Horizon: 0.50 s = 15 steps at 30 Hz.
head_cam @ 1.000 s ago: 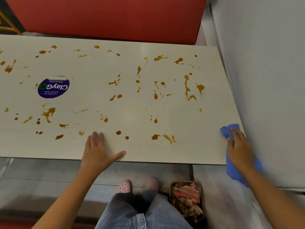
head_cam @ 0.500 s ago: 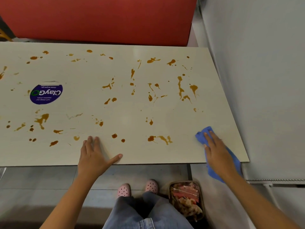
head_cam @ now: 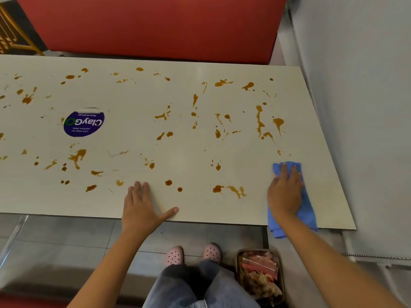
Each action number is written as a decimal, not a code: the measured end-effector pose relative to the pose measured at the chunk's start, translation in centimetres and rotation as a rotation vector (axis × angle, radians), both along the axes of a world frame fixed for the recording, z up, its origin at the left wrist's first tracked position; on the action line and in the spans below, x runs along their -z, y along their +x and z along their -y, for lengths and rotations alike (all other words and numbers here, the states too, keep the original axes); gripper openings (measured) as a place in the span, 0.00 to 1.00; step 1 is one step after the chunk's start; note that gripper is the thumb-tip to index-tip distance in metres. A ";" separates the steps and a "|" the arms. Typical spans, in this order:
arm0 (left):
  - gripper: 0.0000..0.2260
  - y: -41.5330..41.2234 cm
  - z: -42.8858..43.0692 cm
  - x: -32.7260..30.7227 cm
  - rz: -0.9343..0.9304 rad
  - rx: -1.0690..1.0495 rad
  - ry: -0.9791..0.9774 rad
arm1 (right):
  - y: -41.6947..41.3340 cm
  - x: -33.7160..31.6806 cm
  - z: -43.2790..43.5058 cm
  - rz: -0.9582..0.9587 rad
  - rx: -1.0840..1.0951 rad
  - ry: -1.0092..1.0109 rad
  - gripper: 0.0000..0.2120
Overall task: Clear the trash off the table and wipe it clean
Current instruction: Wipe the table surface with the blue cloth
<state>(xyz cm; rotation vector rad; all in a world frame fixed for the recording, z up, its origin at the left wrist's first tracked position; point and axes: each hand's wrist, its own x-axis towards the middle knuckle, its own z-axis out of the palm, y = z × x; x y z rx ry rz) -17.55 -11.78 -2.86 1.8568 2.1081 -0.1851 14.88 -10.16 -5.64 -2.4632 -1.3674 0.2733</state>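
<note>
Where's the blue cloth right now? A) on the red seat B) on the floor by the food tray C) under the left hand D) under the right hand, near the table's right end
D: the right hand presses the blue cloth flat on the table; the left hand lies bare on it.

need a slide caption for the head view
Right hand presses a blue cloth on the sauce-spattered table; left hand rests flat near the front edge.

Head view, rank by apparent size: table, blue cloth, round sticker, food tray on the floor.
1. table
2-3. blue cloth and food tray: look alike, unsure; the right hand covers part of the cloth, and the tray lies farther off on the floor
4. sticker
</note>
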 end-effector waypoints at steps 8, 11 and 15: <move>0.64 0.1 0.3 -0.1 0.015 -0.021 0.000 | 0.0 0.4 4.3 -0.008 -0.614 0.120 0.22; 0.68 0.0 0.3 0.0 0.019 -0.027 -0.007 | 4.3 -0.3 5.3 -0.129 -0.657 0.141 0.20; 0.68 0.0 0.3 0.2 0.016 -0.031 -0.005 | 6.6 -0.1 4.2 -0.169 -0.356 0.188 0.18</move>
